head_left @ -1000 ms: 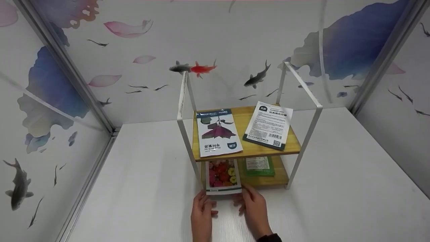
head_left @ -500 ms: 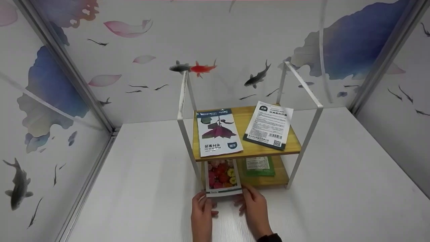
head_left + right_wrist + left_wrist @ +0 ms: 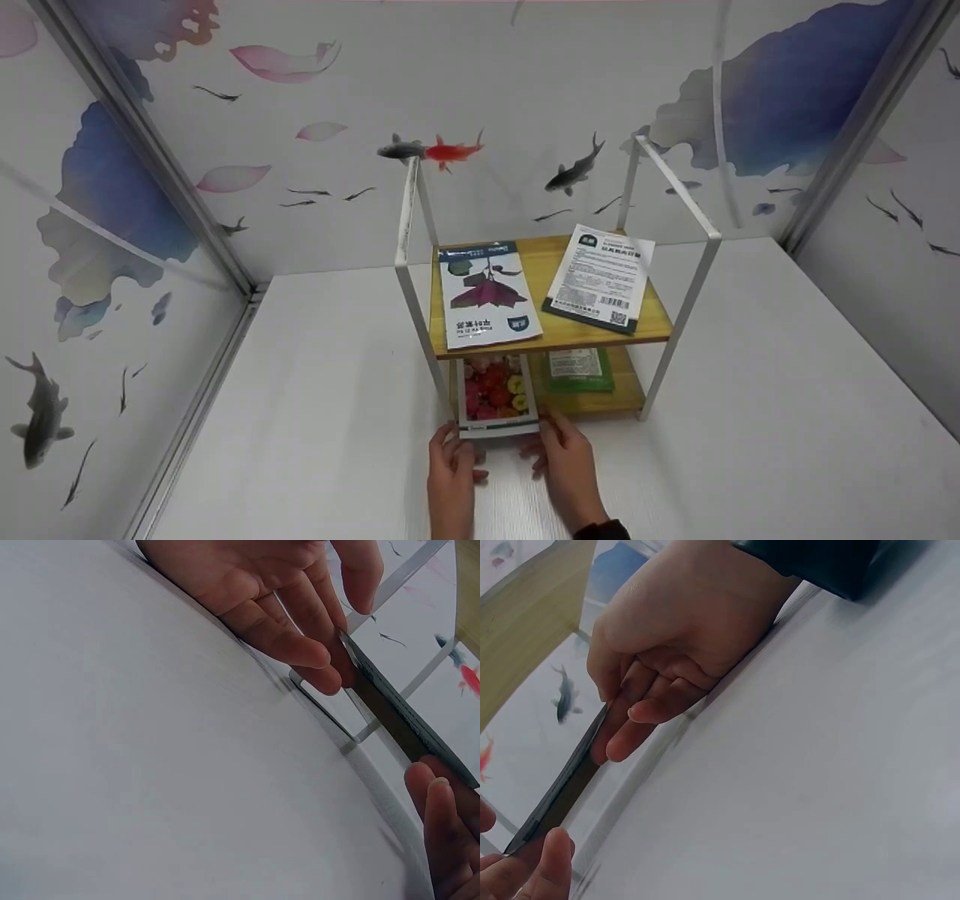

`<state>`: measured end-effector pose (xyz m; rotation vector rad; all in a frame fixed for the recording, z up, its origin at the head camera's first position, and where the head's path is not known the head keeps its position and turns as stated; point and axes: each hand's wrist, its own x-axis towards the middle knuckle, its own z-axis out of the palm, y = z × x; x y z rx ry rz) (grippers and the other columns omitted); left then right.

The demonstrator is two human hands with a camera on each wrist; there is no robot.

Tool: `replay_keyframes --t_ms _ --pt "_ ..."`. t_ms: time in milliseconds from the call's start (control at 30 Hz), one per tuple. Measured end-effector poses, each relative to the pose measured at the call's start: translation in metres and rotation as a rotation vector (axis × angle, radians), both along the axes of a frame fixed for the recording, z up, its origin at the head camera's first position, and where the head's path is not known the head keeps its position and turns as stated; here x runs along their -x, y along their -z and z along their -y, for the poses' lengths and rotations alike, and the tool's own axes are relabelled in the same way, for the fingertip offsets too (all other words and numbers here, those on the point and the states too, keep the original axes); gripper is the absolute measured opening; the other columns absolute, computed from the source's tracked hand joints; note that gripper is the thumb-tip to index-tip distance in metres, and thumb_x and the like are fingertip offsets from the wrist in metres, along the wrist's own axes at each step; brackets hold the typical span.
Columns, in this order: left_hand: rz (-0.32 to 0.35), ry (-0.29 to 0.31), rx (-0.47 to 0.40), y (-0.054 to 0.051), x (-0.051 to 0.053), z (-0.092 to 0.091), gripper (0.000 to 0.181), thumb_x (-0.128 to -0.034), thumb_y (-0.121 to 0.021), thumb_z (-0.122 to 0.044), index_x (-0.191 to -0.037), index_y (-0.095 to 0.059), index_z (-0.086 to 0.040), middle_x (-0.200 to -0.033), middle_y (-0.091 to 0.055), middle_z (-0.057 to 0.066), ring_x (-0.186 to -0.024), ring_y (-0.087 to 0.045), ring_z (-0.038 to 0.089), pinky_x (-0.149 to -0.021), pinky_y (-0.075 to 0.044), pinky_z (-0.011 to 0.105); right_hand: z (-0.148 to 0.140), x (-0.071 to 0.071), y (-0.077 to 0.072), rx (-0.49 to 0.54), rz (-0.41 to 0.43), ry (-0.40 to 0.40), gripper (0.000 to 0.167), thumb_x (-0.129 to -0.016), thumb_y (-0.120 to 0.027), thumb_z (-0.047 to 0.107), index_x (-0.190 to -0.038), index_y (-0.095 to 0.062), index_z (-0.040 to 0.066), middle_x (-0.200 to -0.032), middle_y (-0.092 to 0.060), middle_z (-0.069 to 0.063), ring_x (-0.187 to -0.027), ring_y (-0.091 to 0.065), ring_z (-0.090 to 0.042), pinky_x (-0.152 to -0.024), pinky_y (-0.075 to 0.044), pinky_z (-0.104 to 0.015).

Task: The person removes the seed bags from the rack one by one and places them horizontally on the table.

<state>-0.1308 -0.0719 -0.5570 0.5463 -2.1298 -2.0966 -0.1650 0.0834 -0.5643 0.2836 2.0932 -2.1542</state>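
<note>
A seed packet with red, pink and yellow flowers on its front [image 3: 496, 397] juts out of the near left side of the shelf rack's lower board [image 3: 592, 405]. My left hand [image 3: 451, 472] pinches its near left corner, and my right hand [image 3: 571, 469] pinches the near right corner. Both wrist views show the packet edge-on, thin and dark, with fingers beneath it. Its far end is hidden under the upper board [image 3: 544, 262]. To its right on the lower board lies a green packet with a white label [image 3: 576, 367], partly covered by the upper board.
A white-framed rack [image 3: 679, 300] stands on the white table [image 3: 322, 420]. Its upper board carries a packet with a purple leaf [image 3: 487, 300] and a white text-covered packet [image 3: 604, 277]. Printed walls [image 3: 525, 75] close off the back and sides.
The flower packet's near edge has shifted very slightly toward me, with both hands keeping hold of it. The rack and the other packets stay put.
</note>
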Motion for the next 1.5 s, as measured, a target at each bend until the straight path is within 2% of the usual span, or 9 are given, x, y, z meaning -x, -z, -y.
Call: replay_keyframes --t_ms 167,400,500,700,867,1067,1200,1300,1500 --pt "0.005 -0.013 0.012 0.002 -0.003 0.000 0.044 -0.0918 -0.045 -0.022 -0.133 -0.032 -0.014 -0.113 -0.055 0.009 -0.079 -0.059 0.018 -0.060 -0.050 0.032 0.000 -0.003 0.001 -0.006 0.015 -0.040 0.046 -0.094 -0.044 0.033 -0.137 -0.037 0.020 -0.095 -0.060 -0.009 -0.072 -0.058 -0.025 -0.054 -0.049 -0.036" --pt "-0.003 -0.003 0.023 0.001 -0.001 -0.002 0.047 -0.0901 -0.044 -0.018 -0.134 -0.031 -0.011 -0.106 -0.057 0.008 -0.076 -0.058 0.019 -0.061 -0.050 0.032 -0.001 -0.002 0.003 -0.072 -0.009 -0.044 0.040 -0.094 -0.041 0.032 -0.133 -0.042 0.023 -0.082 -0.063 -0.010 -0.066 -0.056 -0.025 -0.053 -0.048 -0.036" --pt "-0.002 -0.004 0.030 0.000 -0.001 -0.001 0.047 -0.0901 -0.045 -0.018 -0.134 -0.031 -0.012 -0.105 -0.057 0.007 -0.075 -0.059 0.019 -0.060 -0.050 0.032 -0.001 -0.001 0.003 -0.051 0.001 -0.049 0.040 -0.094 -0.041 0.032 -0.133 -0.042 0.024 -0.084 -0.063 -0.010 -0.068 -0.057 -0.025 -0.053 -0.048 -0.036" --pt "-0.042 0.014 0.025 -0.003 -0.004 -0.005 0.046 -0.0912 -0.046 -0.019 -0.135 -0.032 -0.014 -0.106 -0.057 0.007 -0.079 -0.059 0.019 -0.061 -0.050 0.032 -0.004 -0.003 0.000 -0.039 0.000 -0.045 0.038 -0.095 -0.039 0.028 -0.133 -0.042 0.024 -0.086 -0.063 -0.011 -0.072 -0.057 -0.026 -0.055 -0.048 -0.037" --pt "-0.057 0.012 0.031 -0.004 -0.006 -0.004 0.046 -0.0917 -0.047 -0.021 -0.135 -0.033 -0.014 -0.109 -0.056 0.008 -0.082 -0.058 0.018 -0.061 -0.050 0.032 -0.002 -0.005 0.000 -0.045 -0.033 -0.017 0.037 -0.095 -0.042 0.030 -0.130 -0.045 0.022 -0.082 -0.063 -0.011 -0.068 -0.058 -0.027 -0.051 -0.048 -0.038" --pt "-0.062 -0.001 0.070 0.000 -0.006 -0.001 0.041 -0.0930 -0.046 -0.024 -0.132 -0.037 -0.017 -0.107 -0.057 0.005 -0.079 -0.058 0.018 -0.061 -0.050 0.032 0.000 -0.005 0.003 -0.038 -0.056 -0.043 0.041 -0.092 -0.044 0.040 -0.130 -0.045 0.024 -0.083 -0.064 -0.011 -0.068 -0.058 -0.027 -0.052 -0.049 -0.038" --pt "-0.069 0.016 0.086 0.000 -0.007 0.001 0.039 -0.0936 -0.044 -0.026 -0.131 -0.039 -0.019 -0.106 -0.056 0.006 -0.076 -0.059 0.018 -0.062 -0.050 0.031 -0.001 -0.006 0.003 -0.045 -0.054 -0.037 0.039 -0.092 -0.045 0.039 -0.129 -0.046 0.026 -0.083 -0.064 -0.010 -0.067 -0.057 -0.027 -0.052 -0.049 -0.038" --pt "-0.059 0.024 0.092 0.004 -0.012 0.000 0.038 -0.0936 -0.044 -0.027 -0.131 -0.041 -0.020 -0.105 -0.056 0.006 -0.073 -0.060 0.017 -0.063 -0.050 0.031 -0.004 -0.010 0.008 -0.057 -0.055 -0.035 0.038 -0.093 -0.044 0.039 -0.128 -0.046 0.026 -0.082 -0.064 -0.010 -0.067 -0.057 -0.027 -0.051 -0.048 -0.038" --pt "-0.107 0.026 0.084 0.004 -0.014 0.003 0.038 -0.0937 -0.045 -0.028 -0.132 -0.041 -0.023 -0.106 -0.057 0.005 -0.075 -0.061 0.016 -0.067 -0.050 0.032 -0.002 -0.011 0.009 -0.069 -0.123 -0.051 0.037 -0.093 -0.043 0.041 -0.128 -0.045 0.031 -0.082 -0.063 -0.010 -0.069 -0.056 -0.027 -0.052 -0.048 -0.038"
